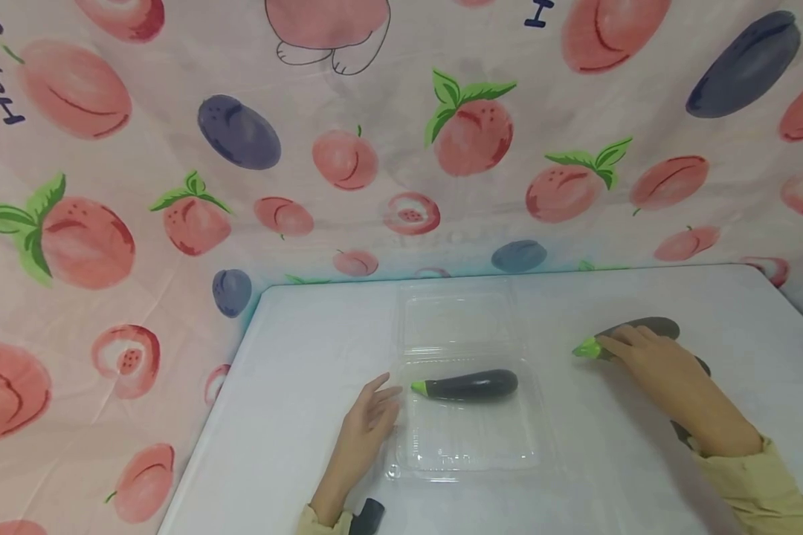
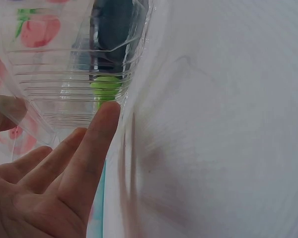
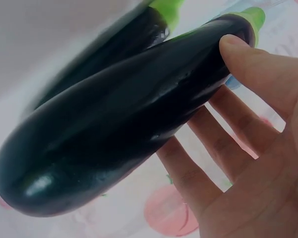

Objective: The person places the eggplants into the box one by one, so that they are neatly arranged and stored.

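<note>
A clear plastic clamshell container (image 1: 468, 446) lies unfolded on the white table, its lid (image 1: 458, 319) on the far side. One dark eggplant (image 1: 475, 385) with a green stem end lies in the container's near half. My left hand (image 1: 368, 423) is at the container's left edge, fingers loosely extended near the rim (image 2: 134, 74). On the right, my right hand (image 1: 649, 357) holds a second eggplant (image 3: 114, 119) near its green end, between thumb and fingers. Another eggplant (image 3: 104, 59) lies beside the held one, mostly hidden by the hand in the head view.
The white table (image 1: 308, 334) meets a peach-patterned cloth (image 1: 388, 96) at its back and left side. A dark wrist-worn device (image 1: 368, 516) shows at the left cuff, and another (image 1: 681, 432) at the right wrist.
</note>
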`<action>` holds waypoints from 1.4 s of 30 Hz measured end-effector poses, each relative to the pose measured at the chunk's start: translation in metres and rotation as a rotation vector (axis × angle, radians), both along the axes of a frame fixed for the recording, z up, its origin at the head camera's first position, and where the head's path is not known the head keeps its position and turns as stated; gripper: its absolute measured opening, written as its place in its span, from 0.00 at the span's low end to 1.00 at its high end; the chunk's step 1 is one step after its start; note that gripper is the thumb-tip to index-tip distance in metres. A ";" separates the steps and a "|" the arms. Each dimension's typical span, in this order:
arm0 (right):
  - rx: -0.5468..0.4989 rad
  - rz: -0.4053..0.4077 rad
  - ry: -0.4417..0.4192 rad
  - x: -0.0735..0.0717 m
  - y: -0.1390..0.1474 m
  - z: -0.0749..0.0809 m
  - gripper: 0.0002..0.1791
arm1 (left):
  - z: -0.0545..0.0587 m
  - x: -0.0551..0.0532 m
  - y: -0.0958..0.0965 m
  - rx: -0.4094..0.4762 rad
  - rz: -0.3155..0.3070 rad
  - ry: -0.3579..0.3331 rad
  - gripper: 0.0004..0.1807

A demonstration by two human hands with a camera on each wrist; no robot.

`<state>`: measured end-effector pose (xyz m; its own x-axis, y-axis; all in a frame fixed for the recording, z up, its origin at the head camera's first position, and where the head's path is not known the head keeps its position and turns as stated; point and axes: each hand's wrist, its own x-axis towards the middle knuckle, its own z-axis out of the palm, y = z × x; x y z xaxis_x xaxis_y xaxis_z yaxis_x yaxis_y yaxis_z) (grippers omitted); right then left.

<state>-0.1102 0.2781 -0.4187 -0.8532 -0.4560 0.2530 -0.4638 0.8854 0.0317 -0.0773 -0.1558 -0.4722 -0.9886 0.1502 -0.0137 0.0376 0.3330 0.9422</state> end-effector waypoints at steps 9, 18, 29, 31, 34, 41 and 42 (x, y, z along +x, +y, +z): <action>0.015 -0.007 -0.022 0.002 -0.011 0.007 0.22 | 0.001 0.001 0.001 -0.002 0.001 0.000 0.29; -0.037 0.037 0.004 0.003 -0.023 0.014 0.22 | 0.000 0.001 0.000 -0.008 -0.002 0.005 0.29; -0.051 0.074 -0.017 0.002 -0.040 0.028 0.24 | 0.001 0.000 -0.001 -0.007 -0.001 0.002 0.30; -0.069 0.083 -0.012 0.001 -0.043 0.031 0.25 | 0.001 0.000 -0.001 -0.008 0.002 0.000 0.30; -0.090 0.096 0.001 -0.001 -0.048 0.032 0.25 | 0.001 0.000 -0.001 -0.010 0.003 -0.001 0.31; -0.105 0.117 0.014 -0.004 -0.059 0.037 0.23 | 0.000 0.001 -0.001 -0.004 0.000 -0.003 0.31; -0.107 0.113 0.003 -0.004 -0.061 0.038 0.23 | 0.000 0.001 -0.001 -0.003 0.001 -0.005 0.31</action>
<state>-0.1140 0.2174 -0.3807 -0.7972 -0.5193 0.3078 -0.5608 0.8259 -0.0589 -0.0765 -0.1566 -0.4719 -0.9886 0.1491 -0.0189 0.0326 0.3356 0.9415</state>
